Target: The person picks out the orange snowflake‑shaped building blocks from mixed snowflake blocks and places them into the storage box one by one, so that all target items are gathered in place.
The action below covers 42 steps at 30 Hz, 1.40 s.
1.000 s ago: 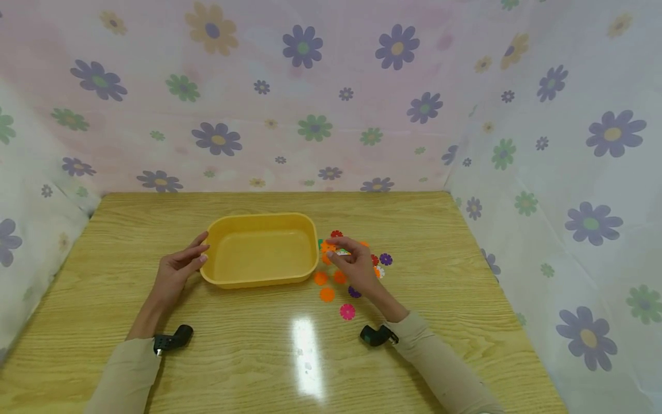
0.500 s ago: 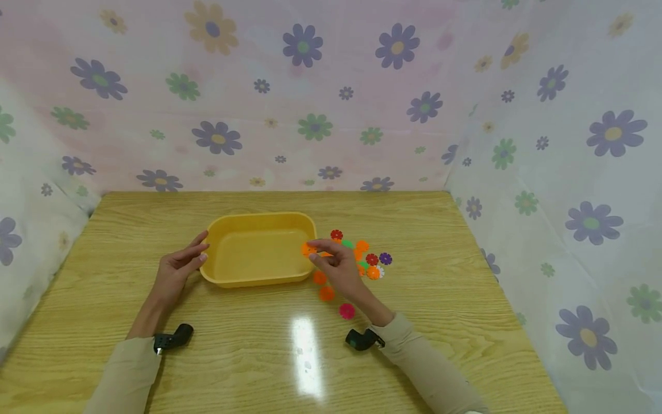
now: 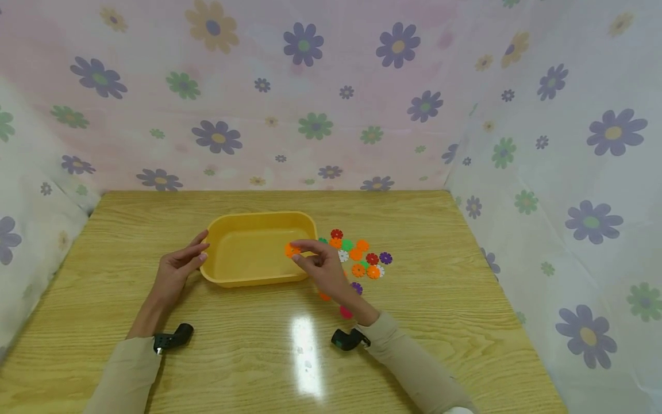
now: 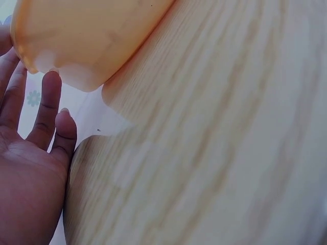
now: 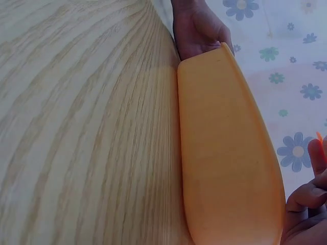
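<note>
Over the right part of a yellow plastic basin, my right hand pinches an orange flower-shaped disc between thumb and fingers. A sliver of that orange disc also shows at the edge of the right wrist view. My left hand rests against the basin's left end, its fingers extended along the outer wall and rim. In the left wrist view the fingers reach up to the basin wall. The basin's visible floor holds no discs; the part behind my right hand is hidden.
Right of the basin lie several loose flower-shaped discs, among them a red disc, a purple disc, a green disc and a pink disc. The wooden table meets flowered cloth walls at the back and sides.
My right hand has moved left from the pile of discs to above the basin, carrying the orange disc. My left hand has stayed at the basin's left end.
</note>
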### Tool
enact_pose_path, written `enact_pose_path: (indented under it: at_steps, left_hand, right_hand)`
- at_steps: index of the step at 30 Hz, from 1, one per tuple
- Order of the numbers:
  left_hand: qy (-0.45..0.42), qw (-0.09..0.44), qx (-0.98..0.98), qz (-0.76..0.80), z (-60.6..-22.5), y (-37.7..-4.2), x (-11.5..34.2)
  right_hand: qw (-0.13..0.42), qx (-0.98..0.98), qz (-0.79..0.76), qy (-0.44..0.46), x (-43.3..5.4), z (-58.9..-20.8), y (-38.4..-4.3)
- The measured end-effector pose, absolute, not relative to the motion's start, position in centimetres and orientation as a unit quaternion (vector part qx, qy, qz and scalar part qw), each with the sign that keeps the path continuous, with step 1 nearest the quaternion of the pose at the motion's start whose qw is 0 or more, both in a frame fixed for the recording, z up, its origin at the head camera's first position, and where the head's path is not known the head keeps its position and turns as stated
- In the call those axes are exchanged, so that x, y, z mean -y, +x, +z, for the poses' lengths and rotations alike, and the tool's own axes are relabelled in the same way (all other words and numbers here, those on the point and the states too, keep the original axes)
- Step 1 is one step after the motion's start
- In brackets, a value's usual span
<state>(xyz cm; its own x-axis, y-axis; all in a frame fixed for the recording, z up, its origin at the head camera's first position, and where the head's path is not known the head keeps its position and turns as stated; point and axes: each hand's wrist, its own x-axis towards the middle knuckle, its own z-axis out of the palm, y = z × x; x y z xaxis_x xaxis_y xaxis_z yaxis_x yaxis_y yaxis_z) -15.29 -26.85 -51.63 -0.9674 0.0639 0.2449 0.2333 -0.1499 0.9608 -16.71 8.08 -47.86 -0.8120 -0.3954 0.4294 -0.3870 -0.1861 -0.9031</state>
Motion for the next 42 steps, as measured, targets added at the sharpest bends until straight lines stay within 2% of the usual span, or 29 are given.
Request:
enact_pose_path:
  at_steps: [22, 42]
  left_hand:
    - [-0.114, 0.058, 0.649, -0.75, -51.8, -15.1, 27.0]
    - [-0.112, 0.057, 0.637, -0.76, -51.6, -15.4, 26.9]
  right_hand:
    - [0.05, -0.748, -0.623, -0.224, -6.5, -46.4, -17.2]
    - [0.078, -0.778, -0.574, -0.244, -4.2, -45.7, -18.5]
